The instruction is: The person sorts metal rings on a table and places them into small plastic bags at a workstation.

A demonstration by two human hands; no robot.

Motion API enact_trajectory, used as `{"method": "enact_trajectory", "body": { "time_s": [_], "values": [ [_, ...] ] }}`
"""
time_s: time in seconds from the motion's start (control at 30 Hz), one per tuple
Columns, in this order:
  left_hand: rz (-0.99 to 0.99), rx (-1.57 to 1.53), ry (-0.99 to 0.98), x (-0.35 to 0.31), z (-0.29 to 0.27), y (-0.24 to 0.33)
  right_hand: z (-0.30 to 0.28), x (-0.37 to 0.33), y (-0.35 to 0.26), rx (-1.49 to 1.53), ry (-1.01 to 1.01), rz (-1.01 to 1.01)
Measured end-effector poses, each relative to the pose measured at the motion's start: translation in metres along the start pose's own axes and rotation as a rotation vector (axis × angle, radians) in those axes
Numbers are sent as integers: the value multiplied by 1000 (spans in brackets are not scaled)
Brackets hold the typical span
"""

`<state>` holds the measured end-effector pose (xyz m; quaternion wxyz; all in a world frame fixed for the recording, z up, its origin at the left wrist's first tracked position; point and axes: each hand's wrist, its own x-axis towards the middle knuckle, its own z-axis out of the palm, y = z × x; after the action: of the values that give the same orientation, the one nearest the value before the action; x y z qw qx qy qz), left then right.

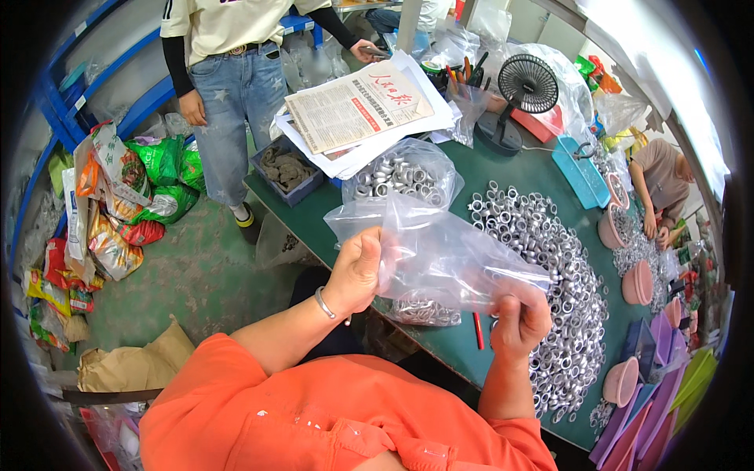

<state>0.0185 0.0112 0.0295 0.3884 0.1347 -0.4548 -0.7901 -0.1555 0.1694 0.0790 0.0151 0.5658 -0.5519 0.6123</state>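
A clear plastic bag [448, 255] is stretched between my two hands above the near edge of the green table. My left hand [357, 271], with a bangle at the wrist, is closed on the bag's left end. My right hand [520, 322] pinches its right end. The bag looks flat, with nothing visible inside. Just right of it spreads a large heap of silvery metal rings [561, 314]. Behind it stands an open plastic bag of similar rings [400, 179], and another bag of rings [424, 312] lies partly hidden below it. A red pen [478, 331] lies near my right hand.
A newspaper [361, 106] tops a paper stack at the back, beside a grey bin [284, 169] of dark cloth. A black fan [528, 85] and blue tray [581, 171] stand farther right. Pink bowls [638, 282] line the right side. One person stands back left; another sits far right.
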Motion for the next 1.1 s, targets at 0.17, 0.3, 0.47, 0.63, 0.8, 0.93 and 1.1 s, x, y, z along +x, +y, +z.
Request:
{"method": "enact_trajectory", "body": {
  "time_s": [0.17,0.3,0.47,0.63,0.8,0.93,1.1],
  "values": [
    [42,35,59,-1,5,6,5,-2,9,286,170,102],
    [165,-6,113,5,3,22,-13,-9,18,492,-11,285],
    [521,771,-181,7,-1,45,-27,5,22,755,-43,559],
    [688,579,89,18,-2,23,-15,-15,31,881,289,389],
    [337,146,-70,16,2,23,-6,9,23,936,193,664],
    [328,143,-30,16,14,18,5,0,23,582,96,668],
    [66,295,-108,29,12,34,-33,-2,21,522,-297,833]
  ]
}}
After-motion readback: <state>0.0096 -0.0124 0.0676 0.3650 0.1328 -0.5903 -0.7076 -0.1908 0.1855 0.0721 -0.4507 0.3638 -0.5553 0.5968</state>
